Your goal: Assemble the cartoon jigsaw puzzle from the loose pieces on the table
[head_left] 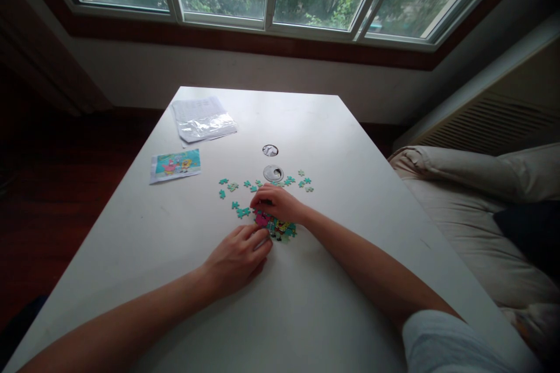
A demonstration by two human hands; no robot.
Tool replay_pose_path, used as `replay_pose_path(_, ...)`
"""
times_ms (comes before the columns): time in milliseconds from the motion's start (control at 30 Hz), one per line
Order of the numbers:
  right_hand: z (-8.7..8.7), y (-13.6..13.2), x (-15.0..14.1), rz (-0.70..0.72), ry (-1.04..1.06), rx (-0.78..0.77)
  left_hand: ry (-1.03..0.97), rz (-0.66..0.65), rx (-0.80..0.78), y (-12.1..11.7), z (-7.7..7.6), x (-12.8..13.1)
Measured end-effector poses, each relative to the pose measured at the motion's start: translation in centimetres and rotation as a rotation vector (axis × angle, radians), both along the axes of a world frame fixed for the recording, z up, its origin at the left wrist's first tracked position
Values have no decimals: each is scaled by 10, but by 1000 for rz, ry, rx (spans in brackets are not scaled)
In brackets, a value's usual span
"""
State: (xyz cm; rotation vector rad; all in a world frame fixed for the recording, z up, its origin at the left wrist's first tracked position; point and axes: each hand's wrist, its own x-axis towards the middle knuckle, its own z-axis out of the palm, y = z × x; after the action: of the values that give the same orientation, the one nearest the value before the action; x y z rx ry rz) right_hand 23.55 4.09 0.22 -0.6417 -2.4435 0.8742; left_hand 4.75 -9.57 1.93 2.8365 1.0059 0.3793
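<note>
Loose jigsaw puzzle pieces lie in a small pile (pixel 282 227) on the white table (pixel 184 239), pink, yellow and teal ones among them. My left hand (pixel 240 253) rests at the pile's near left edge, fingers curled together and fingertips at the pieces. Over the pile's far left side, my right hand (pixel 279 203) arches with bent fingers pointing down. Whatever either hand's fingertips hold, if anything, is hidden. Several teal pieces (pixel 241 212) lie just left of the right hand, and more scattered pieces (pixel 289 180) spread beyond it.
A cartoon picture card (pixel 175 165) lies on the left of the table, with a clear plastic bag and papers (pixel 203 119) behind it. A round hole (pixel 270 150) and a round grey disc (pixel 273 173) are near the middle. A beige sofa (pixel 446 215) stands along the right.
</note>
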Motion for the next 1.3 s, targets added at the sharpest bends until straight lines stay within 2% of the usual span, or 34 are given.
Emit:
replay_pose_path(267,5,1,2,61,-24,16,10,-1,-1,1,-2,0)
replay_pose_path(533,7,-1,2,-23,30,-150,-1,-5,2,1,-1,0)
replay_pose_path(833,7,-2,-3,44,-25,-30,-24,4,5,1,0,1)
replay_pose_path(1300,4,-1,-6,112,-41,53,21,-2,-14,1,-1,0)
